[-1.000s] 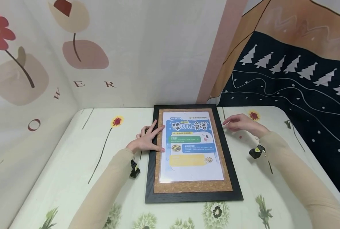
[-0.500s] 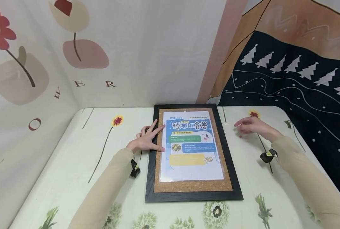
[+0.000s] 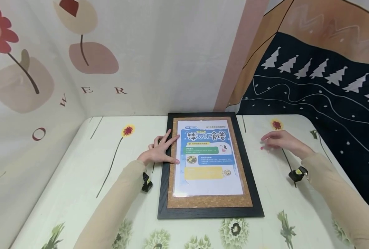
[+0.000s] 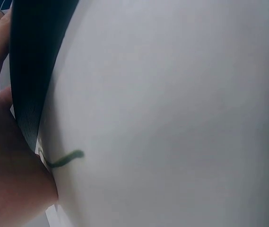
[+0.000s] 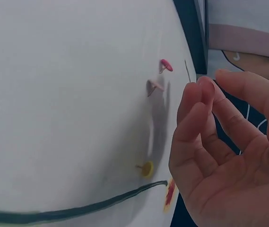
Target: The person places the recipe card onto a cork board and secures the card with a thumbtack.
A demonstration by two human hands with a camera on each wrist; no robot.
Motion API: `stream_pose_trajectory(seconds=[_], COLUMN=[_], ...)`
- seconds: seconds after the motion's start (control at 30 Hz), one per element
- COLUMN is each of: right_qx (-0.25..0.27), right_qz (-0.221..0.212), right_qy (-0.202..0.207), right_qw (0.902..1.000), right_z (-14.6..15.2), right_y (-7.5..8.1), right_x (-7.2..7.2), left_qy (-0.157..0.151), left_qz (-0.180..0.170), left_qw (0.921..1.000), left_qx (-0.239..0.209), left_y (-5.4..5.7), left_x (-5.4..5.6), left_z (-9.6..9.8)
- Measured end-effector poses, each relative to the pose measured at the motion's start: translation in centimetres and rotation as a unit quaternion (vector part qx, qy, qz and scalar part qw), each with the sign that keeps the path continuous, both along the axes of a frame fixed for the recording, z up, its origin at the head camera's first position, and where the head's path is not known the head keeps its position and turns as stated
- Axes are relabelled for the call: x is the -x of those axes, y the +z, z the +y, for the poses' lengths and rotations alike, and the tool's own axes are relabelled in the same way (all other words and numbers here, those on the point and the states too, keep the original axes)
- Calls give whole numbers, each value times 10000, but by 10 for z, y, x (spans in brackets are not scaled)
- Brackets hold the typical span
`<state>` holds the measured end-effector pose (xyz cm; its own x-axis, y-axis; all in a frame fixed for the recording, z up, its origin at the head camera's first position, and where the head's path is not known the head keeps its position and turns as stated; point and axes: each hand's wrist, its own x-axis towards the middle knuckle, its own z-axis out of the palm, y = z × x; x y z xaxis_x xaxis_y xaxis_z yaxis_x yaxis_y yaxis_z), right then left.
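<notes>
A cork board (image 3: 209,202) in a black frame (image 3: 210,213) lies on the table. On it lies a sheet printed in blue, green and yellow (image 3: 207,186). My left hand (image 3: 159,150) spreads over the frame's left side, thumb and fingertips touching the sheet's left edge. To the right of the board, my right hand (image 3: 281,141) hovers with loosely bent fingers and nothing visible between them. Near it lie a red thumbtack (image 5: 166,65), a pale pink thumbtack (image 5: 154,87) and a yellow thumbtack (image 5: 147,169); the hand hides the yellow one in the head view.
A pale flower-printed cloth (image 3: 78,166) covers the table. Behind it hangs a light curtain (image 3: 159,69). At the right is a dark cloth with printed white trees (image 3: 309,90). Each wrist wears a small black camera (image 3: 146,182).
My right hand has drawn away from the frame's right edge, moving right to hover over the thumbtacks. The left hand stays on the frame and sheet.
</notes>
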<state>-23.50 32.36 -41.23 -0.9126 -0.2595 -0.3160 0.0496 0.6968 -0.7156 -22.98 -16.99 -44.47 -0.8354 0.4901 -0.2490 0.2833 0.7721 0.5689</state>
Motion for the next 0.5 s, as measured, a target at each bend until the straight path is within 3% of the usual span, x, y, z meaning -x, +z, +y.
stream_pose_trajectory(seconds=[0.5], right_qx=[-226], right_qz=[224], right_qy=[120], right_qw=[9994], right_z=[-3], right_y=[-11], right_x=[-6], left_qy=[-25], left_qz=[12], left_qw=[10000], left_qx=[7], left_y=[1], left_x=[-1], left_z=[1])
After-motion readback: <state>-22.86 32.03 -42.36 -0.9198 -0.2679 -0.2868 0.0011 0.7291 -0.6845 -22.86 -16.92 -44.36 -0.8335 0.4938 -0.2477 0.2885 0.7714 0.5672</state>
